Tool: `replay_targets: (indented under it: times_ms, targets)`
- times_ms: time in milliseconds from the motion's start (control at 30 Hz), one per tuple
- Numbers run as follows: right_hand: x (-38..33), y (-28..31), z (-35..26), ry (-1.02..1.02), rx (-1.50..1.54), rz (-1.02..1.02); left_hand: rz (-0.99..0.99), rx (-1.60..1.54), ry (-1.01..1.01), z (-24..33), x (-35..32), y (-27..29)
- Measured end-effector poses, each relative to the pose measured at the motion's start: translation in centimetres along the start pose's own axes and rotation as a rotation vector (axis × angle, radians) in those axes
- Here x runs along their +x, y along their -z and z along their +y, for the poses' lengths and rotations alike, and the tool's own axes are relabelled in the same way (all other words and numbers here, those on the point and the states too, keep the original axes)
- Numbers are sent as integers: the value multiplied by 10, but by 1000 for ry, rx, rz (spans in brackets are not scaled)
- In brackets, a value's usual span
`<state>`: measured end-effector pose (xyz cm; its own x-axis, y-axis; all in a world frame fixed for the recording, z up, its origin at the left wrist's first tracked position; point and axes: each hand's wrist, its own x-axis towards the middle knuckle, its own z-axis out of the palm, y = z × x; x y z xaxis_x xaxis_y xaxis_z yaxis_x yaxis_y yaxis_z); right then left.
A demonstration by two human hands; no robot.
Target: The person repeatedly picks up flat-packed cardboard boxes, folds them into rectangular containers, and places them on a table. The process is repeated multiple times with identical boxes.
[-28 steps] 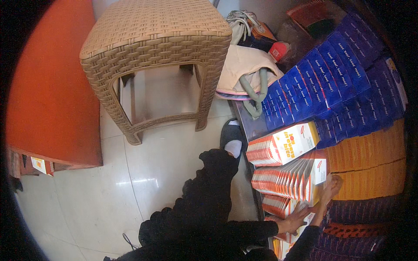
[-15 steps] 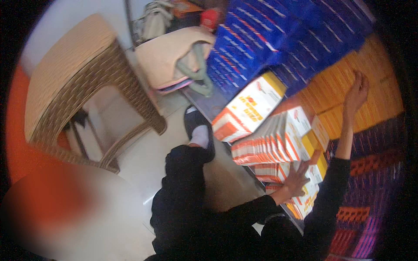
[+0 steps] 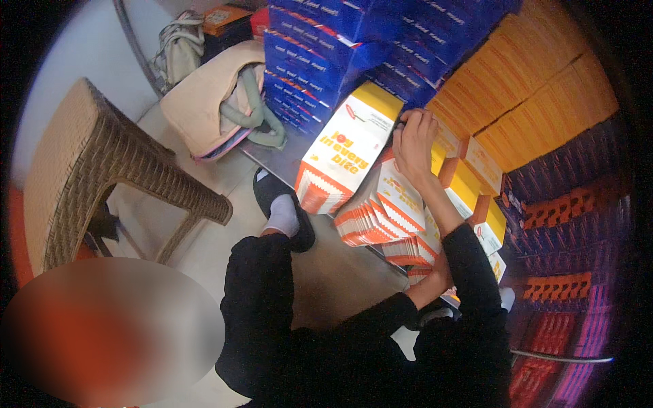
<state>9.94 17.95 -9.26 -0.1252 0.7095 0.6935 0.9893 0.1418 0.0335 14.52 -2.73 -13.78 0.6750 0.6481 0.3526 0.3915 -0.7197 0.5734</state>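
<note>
Stacks of folded white cartons with yellow ends and orange-edged flaps lie in a row before me. The left stack (image 3: 350, 136) stands a little apart from the middle stack (image 3: 398, 197). My right hand (image 3: 415, 146) reaches over the middle stack, its fingers curled down at the far end beside the left stack. Lower down, my left hand (image 3: 441, 273) is at the nearer cartons, beneath my right forearm; its fingers are hidden. More cartons with yellow ends (image 3: 459, 192) lie to the right of my right forearm.
Blue packs (image 3: 306, 75) are piled behind the cartons, with orange-yellow packs (image 3: 524, 81) and dark purple packs (image 3: 564, 177) to the right. A beige bag (image 3: 204, 102) and a woven-pattern stool (image 3: 102, 149) stand at left. My shoe (image 3: 303, 234) is beside the cartons.
My right hand has moved left from above the orange-yellow packs to the far end of the middle carton stack. My left hand has slipped lower, under the right forearm. The view has shifted.
</note>
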Motion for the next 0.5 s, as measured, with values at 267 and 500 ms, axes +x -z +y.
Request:
replay_targets:
  times_ms: [267,500]
  targets:
    - [4,24,-7,81,215,-65,164,7,-91,-1,10,-1]
    - [9,59,-2,163,167,-206,144,90,-346,12,13,-2]
